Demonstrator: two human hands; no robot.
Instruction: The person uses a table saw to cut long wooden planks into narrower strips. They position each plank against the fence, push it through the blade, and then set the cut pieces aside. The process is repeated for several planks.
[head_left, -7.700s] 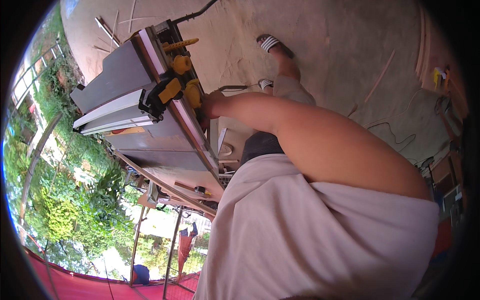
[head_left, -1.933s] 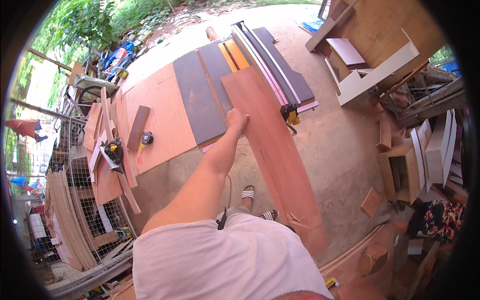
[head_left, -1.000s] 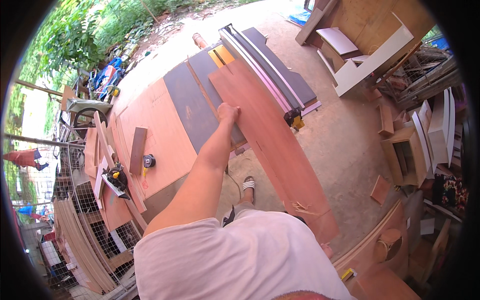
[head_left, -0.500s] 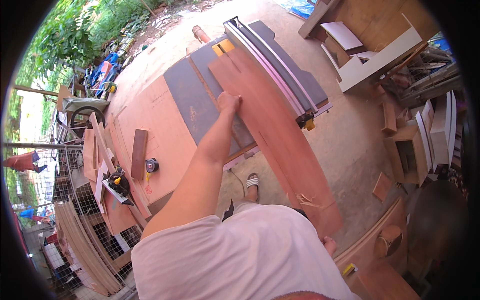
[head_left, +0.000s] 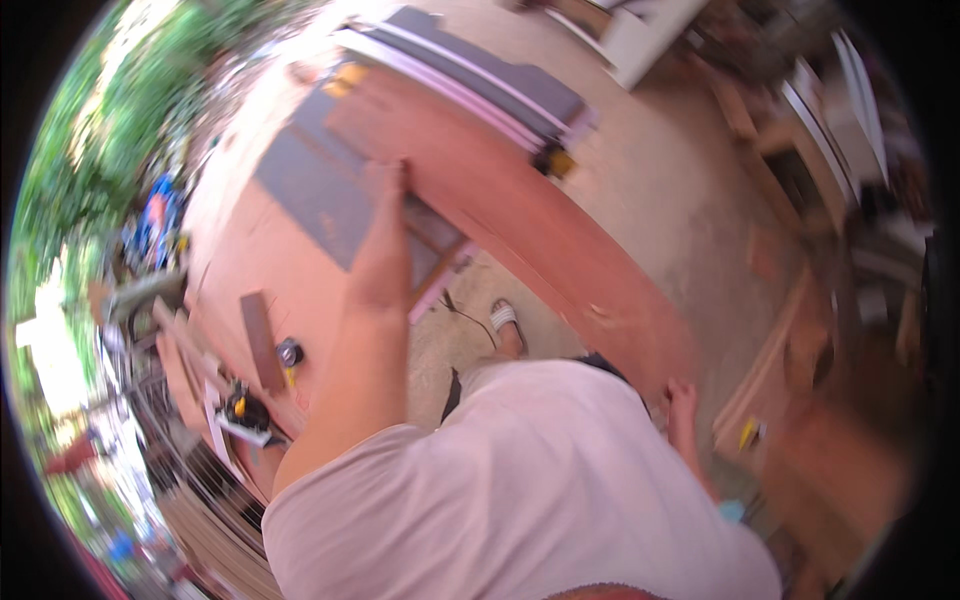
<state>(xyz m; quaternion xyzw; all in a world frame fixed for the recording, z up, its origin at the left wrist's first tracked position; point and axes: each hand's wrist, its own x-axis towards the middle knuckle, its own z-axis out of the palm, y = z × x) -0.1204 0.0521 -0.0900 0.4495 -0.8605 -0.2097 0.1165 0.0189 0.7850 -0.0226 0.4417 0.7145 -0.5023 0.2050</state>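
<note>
A long reddish-brown wooden board (head_left: 520, 235) lies slantwise across the grey-topped table saw (head_left: 310, 185), and its near end reaches out past the table toward my right side. My left hand (head_left: 388, 182) grips the board's left edge over the saw top, its fingers smeared by motion. At the near end, my right hand (head_left: 682, 400) holds the board's end edge, with part of its fingers hidden. Just beyond the board's far end shows the yellow insert (head_left: 346, 80) of the saw. The pale fence rail (head_left: 440, 85) runs along the board's right side.
Left of the saw, a wide plywood sheet (head_left: 225, 280) carries a dark wood strip (head_left: 262, 340), a tape measure (head_left: 289, 351) and a circular saw (head_left: 243, 408). A cord (head_left: 468, 314) lies near my sandalled foot (head_left: 505, 320). Wooden cabinet parts (head_left: 800, 170) stand at the right.
My view has swung, so the saw and board sit farther left and are blurred. More of my right hand and forearm shows at the board's near end. My left hand stays at the board's edge.
</note>
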